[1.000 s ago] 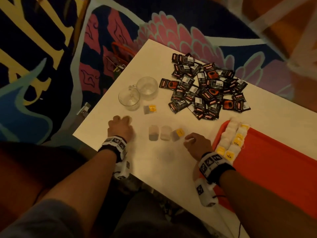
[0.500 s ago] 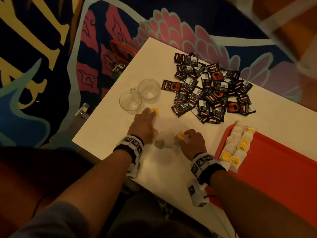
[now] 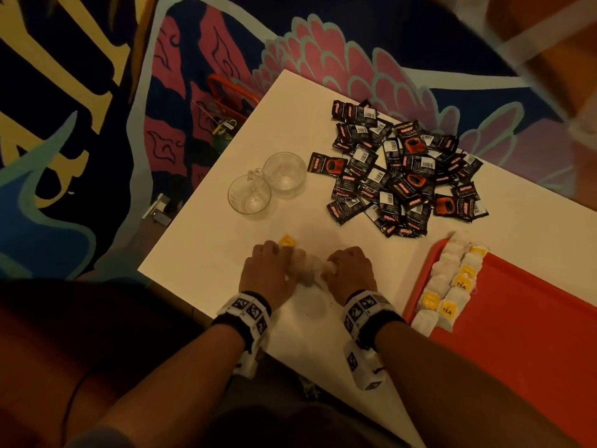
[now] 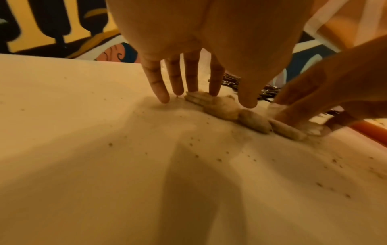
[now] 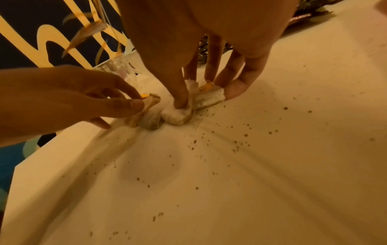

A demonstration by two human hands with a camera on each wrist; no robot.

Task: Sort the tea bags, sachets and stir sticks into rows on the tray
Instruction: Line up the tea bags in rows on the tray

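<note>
Several loose tea bags (image 3: 309, 272) lie bunched on the white table (image 3: 200, 253) between my two hands. My left hand (image 3: 290, 263) pinches one bag (image 5: 151, 103) between thumb and forefinger, its yellow tag (image 3: 287, 240) sticking out past the fingers. My right hand (image 5: 201, 97) grips two bags (image 5: 210, 98) between thumb and fingers. In the left wrist view the bags (image 4: 222, 108) lie in a short line below my left hand (image 4: 209, 97). The red tray (image 3: 523, 324) at the right holds two rows of tea bags (image 3: 450, 286). No stir sticks are in view.
A pile of black sachets (image 3: 403, 176) lies at the back of the table. Two glass cups (image 3: 250, 195) stand at the back left. Tea crumbs (image 5: 236, 145) are scattered on the near part of the table. The table's front edge is close to my wrists.
My left hand slid right from the table's left side, bringing the stray tea bag along. My right hand moved left. The spread-out bags are now bunched between both hands.
</note>
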